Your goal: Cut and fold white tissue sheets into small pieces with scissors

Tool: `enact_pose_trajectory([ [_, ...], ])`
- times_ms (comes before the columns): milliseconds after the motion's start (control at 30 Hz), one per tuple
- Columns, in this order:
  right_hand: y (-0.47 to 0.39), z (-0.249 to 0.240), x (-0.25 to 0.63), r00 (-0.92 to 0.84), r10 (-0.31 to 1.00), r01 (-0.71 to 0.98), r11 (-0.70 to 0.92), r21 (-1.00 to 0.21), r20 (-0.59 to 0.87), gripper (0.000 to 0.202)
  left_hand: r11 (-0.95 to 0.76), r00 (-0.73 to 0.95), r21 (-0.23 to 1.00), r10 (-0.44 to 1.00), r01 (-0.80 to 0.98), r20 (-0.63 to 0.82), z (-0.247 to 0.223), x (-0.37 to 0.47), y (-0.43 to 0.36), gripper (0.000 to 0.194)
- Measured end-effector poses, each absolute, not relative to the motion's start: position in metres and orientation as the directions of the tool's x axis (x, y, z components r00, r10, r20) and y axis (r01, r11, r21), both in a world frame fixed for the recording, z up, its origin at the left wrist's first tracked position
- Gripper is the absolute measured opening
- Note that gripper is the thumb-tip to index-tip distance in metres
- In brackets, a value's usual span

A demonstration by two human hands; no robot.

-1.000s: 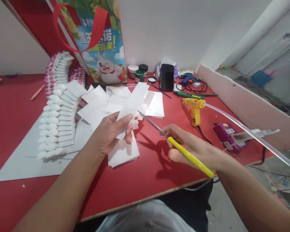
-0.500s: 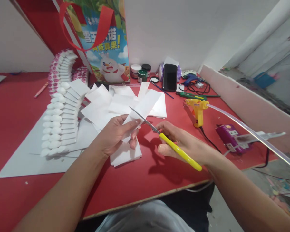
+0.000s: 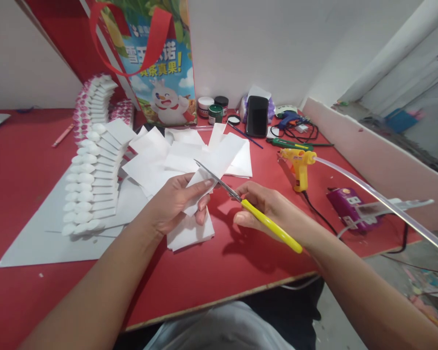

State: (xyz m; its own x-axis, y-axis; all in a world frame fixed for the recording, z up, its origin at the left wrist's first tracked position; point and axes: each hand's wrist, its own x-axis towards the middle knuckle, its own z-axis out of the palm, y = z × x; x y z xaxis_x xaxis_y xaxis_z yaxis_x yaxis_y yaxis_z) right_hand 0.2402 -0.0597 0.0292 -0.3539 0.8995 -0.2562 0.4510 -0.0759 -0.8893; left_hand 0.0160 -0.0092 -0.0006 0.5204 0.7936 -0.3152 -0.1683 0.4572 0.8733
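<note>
My left hand point(image 3: 184, 199) pinches a white paper strip point(image 3: 224, 154) between thumb and fingers, its far end slanting up to the right. My right hand point(image 3: 266, 209) grips yellow-handled scissors point(image 3: 272, 226), whose blades lie across the strip just beyond my left thumb. How far the paper is cut I cannot make out. Beneath my left hand sits a stack of white paper point(image 3: 190, 234). More loose white paper pieces point(image 3: 149, 170) are spread behind it. To the left stands a curved row of white rounded tips on folded paper point(image 3: 91, 180), resting on a large white sheet point(image 3: 32, 238).
A yellow glue gun point(image 3: 298, 167) with a long clear stick stands right of my hands, near a purple box point(image 3: 350, 209). Behind are a phone point(image 3: 257, 116), paint jars point(image 3: 215, 114), a green-handled tool point(image 3: 292, 145) and a colourful bag point(image 3: 164, 73). The red table's front edge point(image 3: 219, 304) is near me.
The scissors and my right hand have shifted very slightly left, and the handles have come a little closer together. My left hand keeps the strip in nearly the same place.
</note>
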Motion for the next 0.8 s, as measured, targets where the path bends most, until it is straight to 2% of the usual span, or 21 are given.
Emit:
enact_pose_trajectory([
  [233,-0.056,0.022,0.238,-0.322,0.924,0.448,-0.043,-0.893,-0.206,0.048,0.476,0.533,0.860,0.783,-0.183,-0.320,-0.001,0.015,-0.008,0.028],
  [367,-0.054,0.019,0.236,-0.238,0.947,0.466,-0.084,-0.881,-0.216,0.049,0.508,0.543,0.831,0.774,-0.226,-0.326,0.000,0.015,-0.008,0.022],
  [467,-0.056,0.022,0.239,-0.132,0.976,0.530,-0.077,-0.844,-0.172,0.052,0.542,0.534,0.752,0.789,-0.375,-0.302,0.001,0.013,-0.007,0.011],
  [500,-0.058,0.025,0.241,-0.087,0.987,0.591,-0.060,-0.804,-0.137,0.053,0.535,0.510,0.703,0.813,-0.468,-0.279,0.001,0.012,-0.006,0.018],
  [567,-0.062,0.031,0.246,0.020,0.996,0.780,-0.071,-0.621,-0.089,0.052,0.457,0.421,0.600,0.882,-0.657,-0.211,0.003,0.009,-0.004,0.040],
  [633,-0.066,0.037,0.251,0.142,0.986,0.933,-0.164,-0.321,-0.089,0.046,0.327,0.307,0.536,0.943,-0.778,-0.130,0.004,0.007,-0.003,0.053],
  [700,-0.068,0.039,0.255,0.256,0.958,0.964,-0.262,-0.033,-0.128,0.040,0.253,0.237,0.509,0.967,-0.823,-0.096,0.006,0.004,-0.001,0.060],
  [733,-0.068,0.038,0.257,0.296,0.944,0.955,-0.288,0.070,-0.149,0.037,0.251,0.225,0.502,0.968,-0.827,-0.113,0.006,0.003,-0.001,0.065],
  [800,-0.066,0.033,0.260,0.339,0.921,0.934,-0.305,0.189,-0.191,0.031,0.297,0.238,0.503,0.954,-0.811,-0.180,0.007,0.003,0.000,0.077],
])
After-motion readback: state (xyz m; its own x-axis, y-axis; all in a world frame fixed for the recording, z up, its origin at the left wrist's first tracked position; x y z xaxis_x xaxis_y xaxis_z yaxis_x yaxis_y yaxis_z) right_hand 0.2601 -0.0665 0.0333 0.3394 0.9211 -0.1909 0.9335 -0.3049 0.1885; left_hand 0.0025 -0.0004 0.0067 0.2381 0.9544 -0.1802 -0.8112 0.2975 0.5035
